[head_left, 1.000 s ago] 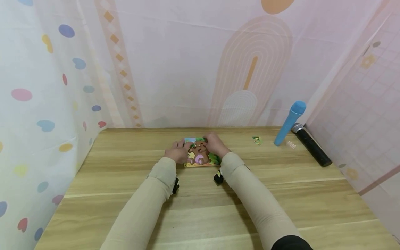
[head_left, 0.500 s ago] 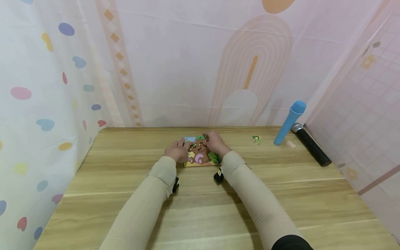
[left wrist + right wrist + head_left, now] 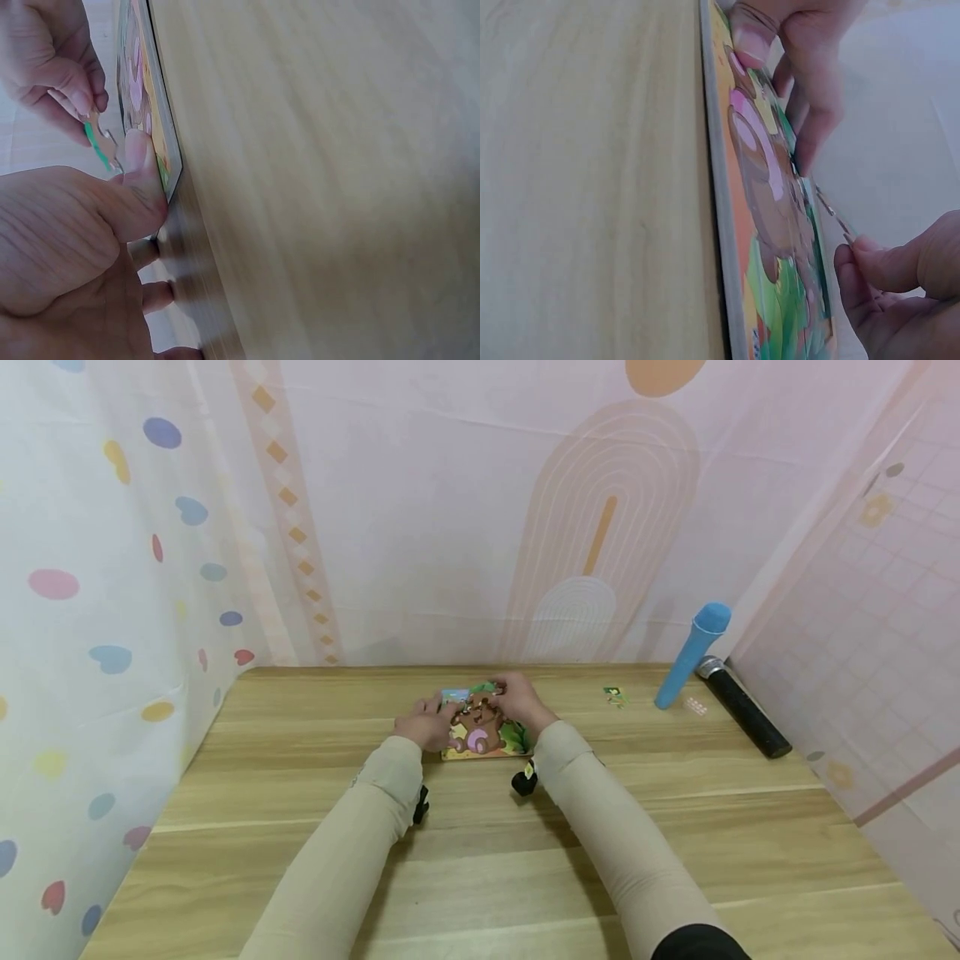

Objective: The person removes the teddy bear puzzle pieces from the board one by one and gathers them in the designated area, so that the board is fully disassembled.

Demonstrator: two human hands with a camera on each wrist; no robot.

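Right hand (image 3: 519, 698) barely shifted, fingertips clamped on a puzzle piece (image 3: 103, 142); left hand (image 3: 424, 727), fingers apart, steadies the board (image 3: 491, 754). Probably fitting; next: align, lower.

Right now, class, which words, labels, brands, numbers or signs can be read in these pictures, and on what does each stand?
Readable text: none.
Flat rectangular puzzle board with a brown cartoon bear: a small bluish-white marking, perhaps lettering, too blurred to read.
Small green-and-yellow printed patch: too small to tell.
Bright-blue microphone-shaped stick and black microphone with silver head: no lettering visible.
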